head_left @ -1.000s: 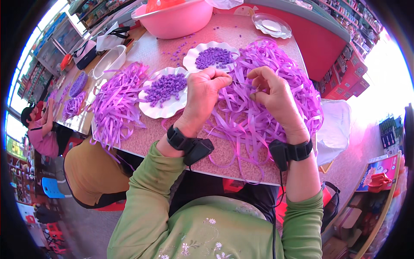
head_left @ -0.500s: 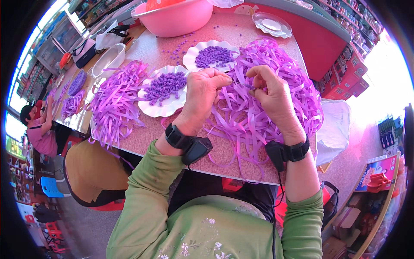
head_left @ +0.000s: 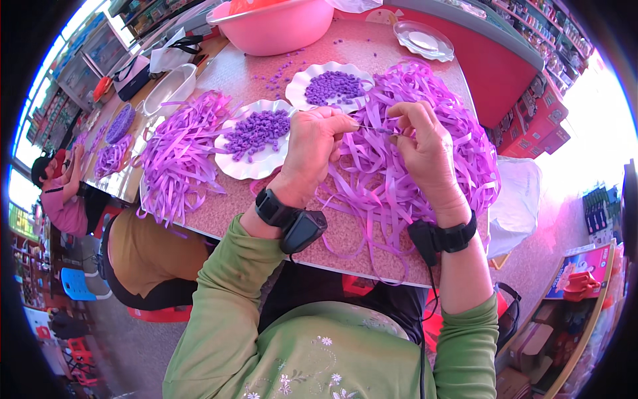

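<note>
Over the table, my left hand [head_left: 311, 143] pinches a thin, needle-like wire [head_left: 365, 127] between thumb and fingertips. The wire points right, toward my right hand [head_left: 427, 146], whose thumb and forefinger are closed at its far end. A speck of purple shows there, but what those fingers hold is too small to make out. Beneath the hands spreads a large heap of purple ribbon strips [head_left: 445, 126]. Purple beads [head_left: 258, 133] fill a white scalloped plate [head_left: 244, 169] beside my left hand. More purple beads [head_left: 334, 86] lie in a second scalloped plate [head_left: 297, 88] behind it.
Another pile of ribbon strips [head_left: 179, 156] lies at the table's left. A pink basin [head_left: 276, 30] and a clear dish [head_left: 425, 41] stand at the back, with loose beads [head_left: 282, 74] scattered near. A person in mustard clothing [head_left: 156, 256] sits close on my left; another in pink [head_left: 63, 206] is farther off.
My right hand's fingers have shifted slightly to the right, and a little more of the wire shows. The mustard-clothed person beside me has moved a little. My left hand keeps its pinch.
</note>
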`<move>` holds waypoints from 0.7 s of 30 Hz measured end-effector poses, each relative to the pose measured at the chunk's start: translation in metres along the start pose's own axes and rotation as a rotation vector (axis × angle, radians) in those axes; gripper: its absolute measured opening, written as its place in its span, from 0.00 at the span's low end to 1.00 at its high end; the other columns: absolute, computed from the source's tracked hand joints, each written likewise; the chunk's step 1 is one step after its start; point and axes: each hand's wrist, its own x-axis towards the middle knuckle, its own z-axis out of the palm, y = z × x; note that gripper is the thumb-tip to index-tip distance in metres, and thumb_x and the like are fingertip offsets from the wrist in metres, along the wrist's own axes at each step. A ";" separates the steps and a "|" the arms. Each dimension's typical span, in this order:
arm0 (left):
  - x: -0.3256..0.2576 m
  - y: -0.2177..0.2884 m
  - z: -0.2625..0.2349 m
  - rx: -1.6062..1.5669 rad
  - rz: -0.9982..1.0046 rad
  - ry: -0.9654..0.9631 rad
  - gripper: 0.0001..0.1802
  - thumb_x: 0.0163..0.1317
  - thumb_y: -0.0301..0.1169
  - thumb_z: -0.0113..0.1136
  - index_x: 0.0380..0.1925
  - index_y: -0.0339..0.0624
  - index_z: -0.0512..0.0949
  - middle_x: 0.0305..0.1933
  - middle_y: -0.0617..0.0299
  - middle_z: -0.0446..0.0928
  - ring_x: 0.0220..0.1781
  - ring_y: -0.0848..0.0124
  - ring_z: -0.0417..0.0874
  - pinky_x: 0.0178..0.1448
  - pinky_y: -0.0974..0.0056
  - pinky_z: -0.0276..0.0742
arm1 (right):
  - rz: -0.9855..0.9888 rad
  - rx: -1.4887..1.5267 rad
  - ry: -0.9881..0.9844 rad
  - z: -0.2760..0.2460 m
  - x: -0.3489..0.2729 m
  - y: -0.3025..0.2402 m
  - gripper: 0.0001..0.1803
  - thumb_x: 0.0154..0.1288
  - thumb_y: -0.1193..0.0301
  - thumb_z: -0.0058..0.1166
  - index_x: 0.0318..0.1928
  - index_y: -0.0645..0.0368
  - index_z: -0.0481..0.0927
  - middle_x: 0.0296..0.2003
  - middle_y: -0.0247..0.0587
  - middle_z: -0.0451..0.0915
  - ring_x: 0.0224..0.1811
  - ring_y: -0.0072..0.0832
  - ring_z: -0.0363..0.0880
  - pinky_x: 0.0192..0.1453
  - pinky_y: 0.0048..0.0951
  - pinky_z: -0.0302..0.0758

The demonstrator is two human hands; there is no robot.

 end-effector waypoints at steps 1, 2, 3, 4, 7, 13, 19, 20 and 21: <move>0.001 -0.001 0.000 -0.035 -0.002 0.017 0.04 0.53 0.24 0.63 0.22 0.36 0.79 0.16 0.70 0.66 0.13 0.81 0.62 0.17 0.74 0.56 | -0.012 -0.058 0.036 0.000 0.000 0.001 0.19 0.50 0.88 0.53 0.43 0.59 0.77 0.31 0.35 0.73 0.28 0.26 0.75 0.36 0.26 0.74; 0.002 -0.001 -0.001 -0.036 -0.001 0.017 0.04 0.53 0.24 0.63 0.22 0.36 0.79 0.16 0.70 0.66 0.13 0.81 0.62 0.17 0.74 0.56 | -0.022 -0.116 0.072 -0.001 0.000 0.001 0.17 0.50 0.88 0.53 0.42 0.59 0.77 0.32 0.36 0.74 0.28 0.28 0.77 0.36 0.27 0.75; 0.002 -0.001 -0.002 -0.064 -0.011 0.009 0.05 0.53 0.23 0.63 0.21 0.36 0.78 0.15 0.70 0.65 0.13 0.81 0.61 0.17 0.73 0.56 | -0.023 -0.117 0.071 -0.002 0.000 0.002 0.17 0.50 0.88 0.53 0.42 0.59 0.77 0.32 0.36 0.74 0.28 0.28 0.77 0.36 0.27 0.75; 0.003 -0.001 -0.003 -0.093 -0.021 0.002 0.05 0.52 0.23 0.63 0.21 0.36 0.77 0.15 0.70 0.65 0.12 0.81 0.60 0.17 0.73 0.55 | -0.018 -0.142 0.040 -0.004 0.000 0.002 0.15 0.51 0.87 0.53 0.40 0.60 0.78 0.32 0.38 0.74 0.29 0.30 0.78 0.36 0.28 0.75; 0.004 -0.001 -0.002 -0.111 -0.038 0.010 0.05 0.52 0.23 0.63 0.20 0.36 0.77 0.15 0.70 0.64 0.12 0.80 0.60 0.17 0.73 0.55 | -0.020 -0.179 -0.002 -0.005 -0.001 0.002 0.11 0.52 0.86 0.54 0.36 0.61 0.78 0.31 0.40 0.74 0.30 0.33 0.79 0.35 0.29 0.75; 0.004 -0.003 -0.003 -0.108 -0.025 -0.007 0.05 0.52 0.22 0.63 0.21 0.36 0.77 0.15 0.70 0.64 0.12 0.81 0.59 0.17 0.73 0.54 | -0.024 -0.205 -0.047 -0.004 -0.003 0.007 0.08 0.55 0.83 0.57 0.35 0.60 0.79 0.31 0.40 0.75 0.31 0.34 0.80 0.34 0.30 0.74; 0.004 -0.003 -0.005 -0.026 -0.055 -0.048 0.04 0.55 0.23 0.63 0.25 0.35 0.78 0.19 0.69 0.67 0.16 0.81 0.62 0.20 0.74 0.59 | -0.083 -0.285 -0.064 -0.006 0.000 -0.003 0.06 0.57 0.81 0.58 0.36 0.61 0.80 0.30 0.41 0.76 0.32 0.34 0.80 0.35 0.30 0.74; 0.003 -0.003 -0.005 -0.026 -0.056 -0.049 0.04 0.55 0.23 0.63 0.25 0.35 0.78 0.19 0.69 0.67 0.16 0.81 0.62 0.20 0.74 0.59 | -0.095 -0.290 -0.066 -0.006 0.000 -0.005 0.06 0.58 0.82 0.57 0.36 0.61 0.81 0.31 0.40 0.77 0.33 0.34 0.81 0.36 0.29 0.75; 0.003 -0.003 -0.004 -0.025 -0.046 -0.057 0.04 0.55 0.23 0.63 0.26 0.35 0.78 0.19 0.68 0.67 0.16 0.81 0.63 0.20 0.74 0.59 | -0.094 -0.289 -0.066 -0.005 -0.001 -0.008 0.06 0.58 0.82 0.57 0.36 0.61 0.81 0.31 0.40 0.77 0.33 0.34 0.81 0.36 0.29 0.75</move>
